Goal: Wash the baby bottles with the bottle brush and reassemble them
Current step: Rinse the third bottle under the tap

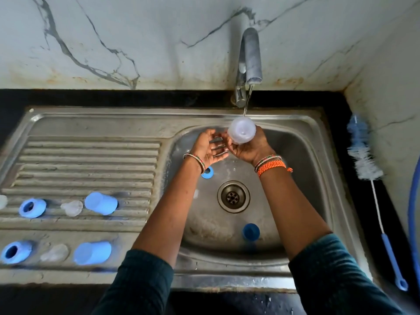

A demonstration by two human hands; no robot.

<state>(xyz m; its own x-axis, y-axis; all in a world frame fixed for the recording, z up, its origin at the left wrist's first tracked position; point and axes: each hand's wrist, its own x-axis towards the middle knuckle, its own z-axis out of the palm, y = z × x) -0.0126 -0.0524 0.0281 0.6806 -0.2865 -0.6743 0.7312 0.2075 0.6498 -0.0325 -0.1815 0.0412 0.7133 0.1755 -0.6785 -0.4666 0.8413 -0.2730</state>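
My right hand (250, 148) grips a clear baby bottle (241, 130) under the thin stream from the tap (248, 62), its round base facing me. My left hand (210, 147) is open and wet, palm up, just left of the bottle and not touching it. In the sink bowl (295, 178) lie a blue collar ring (208, 172) under my left wrist and a dark blue cap (250, 231) near the front. The bottle brush (363, 155), white and blue bristles on a blue handle, lies on the black counter at the right.
On the drainboard (91, 155) lie two rows of parts: blue collar rings (32, 208) (16, 251), clear teats (72, 208) (54, 253) and light blue caps (101, 203) (92, 253). The drain (233, 196) is at the bowl's centre. A blue hose (412, 212) hangs at the far right.
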